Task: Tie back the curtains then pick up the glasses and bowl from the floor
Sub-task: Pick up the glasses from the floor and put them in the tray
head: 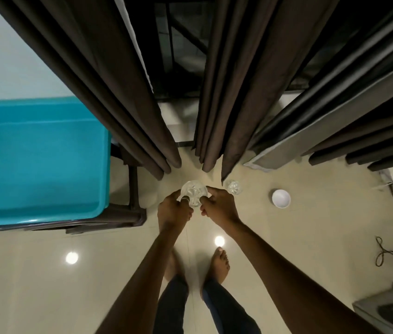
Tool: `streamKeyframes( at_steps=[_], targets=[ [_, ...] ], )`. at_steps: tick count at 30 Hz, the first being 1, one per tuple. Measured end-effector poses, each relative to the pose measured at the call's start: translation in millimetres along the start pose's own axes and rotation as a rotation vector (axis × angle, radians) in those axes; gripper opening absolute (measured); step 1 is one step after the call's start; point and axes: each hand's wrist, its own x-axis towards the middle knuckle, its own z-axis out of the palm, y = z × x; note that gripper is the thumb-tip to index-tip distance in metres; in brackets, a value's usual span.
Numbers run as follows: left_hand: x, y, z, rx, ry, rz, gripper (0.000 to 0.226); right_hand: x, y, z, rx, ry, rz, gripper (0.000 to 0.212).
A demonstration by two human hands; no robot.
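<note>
the left grip (172, 208) and right grip (217, 204) both pinch a clear cut-glass tumbler (194, 196) at its sides, seemingly lifted off the glossy beige floor (94, 285) before the dark brown curtains (118, 92). better to settle it firmly in one grip, freeing the other for the second clear glass (233, 187) and the small white round bowl (281, 198), both on the floor to the right.

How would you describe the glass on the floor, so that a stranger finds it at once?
Look at the brown curtains. Under the right curtain's hem a clear glass stands on the beige floor, left of the white bowl. Unlike the other glass, no hand holds it.
</note>
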Motion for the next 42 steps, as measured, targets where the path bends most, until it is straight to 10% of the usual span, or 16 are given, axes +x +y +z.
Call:
streamKeyframes(
  at_steps=[24,42],
  targets=[
    [-210.8,123.3,-95.6,0.035,0.209,-0.05,0.027,-205.1,-141.5,-56.5,0.256,0.186,0.018,0.021],
    [-166.2,95.1,-214.0,-0.063,0.237,-0.061,0.025,-196.8,-221.8,39.8,0.076,0.154,-0.071,0.036]
  ],
)
